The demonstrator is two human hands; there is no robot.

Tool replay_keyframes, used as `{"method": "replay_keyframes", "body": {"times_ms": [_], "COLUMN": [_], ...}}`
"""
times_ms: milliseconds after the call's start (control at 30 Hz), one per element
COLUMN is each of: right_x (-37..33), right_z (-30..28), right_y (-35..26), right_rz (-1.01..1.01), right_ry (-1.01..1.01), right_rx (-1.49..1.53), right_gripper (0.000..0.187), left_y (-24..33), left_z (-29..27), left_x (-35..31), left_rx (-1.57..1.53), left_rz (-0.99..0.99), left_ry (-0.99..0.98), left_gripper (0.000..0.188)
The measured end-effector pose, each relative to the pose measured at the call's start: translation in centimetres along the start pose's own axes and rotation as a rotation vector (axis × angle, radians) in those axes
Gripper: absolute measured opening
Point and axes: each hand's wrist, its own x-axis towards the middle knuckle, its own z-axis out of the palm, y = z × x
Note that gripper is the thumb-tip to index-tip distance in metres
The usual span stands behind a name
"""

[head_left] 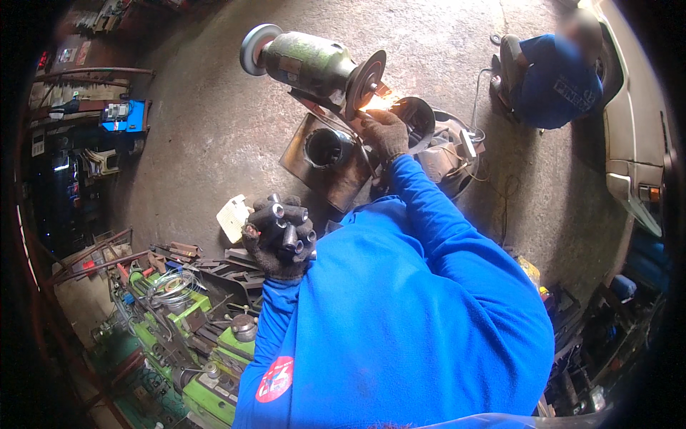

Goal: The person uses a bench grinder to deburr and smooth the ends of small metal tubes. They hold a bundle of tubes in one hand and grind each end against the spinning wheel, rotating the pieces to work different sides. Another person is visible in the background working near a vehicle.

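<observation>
Left grip [275, 247] clutches short tubes [284, 223]; right grip [386, 132] presses piece against grinding wheel [364, 80].

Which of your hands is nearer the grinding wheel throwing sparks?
Right. The right hand is up at the grinding wheel, just below the sparks. The left hand is well back near the chest, holding a cluster of short metal tubes.
</observation>
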Motion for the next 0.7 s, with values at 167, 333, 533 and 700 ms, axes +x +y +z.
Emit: {"method": "replay_keyframes", "body": {"times_ms": [167, 333, 533, 700], "right_x": [0.5, 1.5, 2.0, 0.2], "right_z": [0.1, -0.4, -0.9, -0.8], "right_y": [0.3, 1.1, 0.7, 0.8], "right_rz": [0.082, -0.263, -0.677, -0.068], "right_ry": [0.001, -0.031, -0.101, -0.181], "right_rx": [0.054, -0.321, -1.227, 0.044], "right_gripper": [0.032, 0.034, 0.036, 0.026], "left_y": [-0.6, -0.7, -0.6, -0.7], "left_z": [1.7, 1.4, 1.1, 2.2], "left_x": [0.8, 0.7, 0.6, 0.5], "left_rx": [-0.053, -0.038, 0.012, 0.015], "left_rz": [0.004, 0.048, 0.065, 0.066], "left_ry": [-0.070, -0.073, -0.108, 0.028], "left_gripper": [0.055, 0.052, 0.056, 0.061]}}
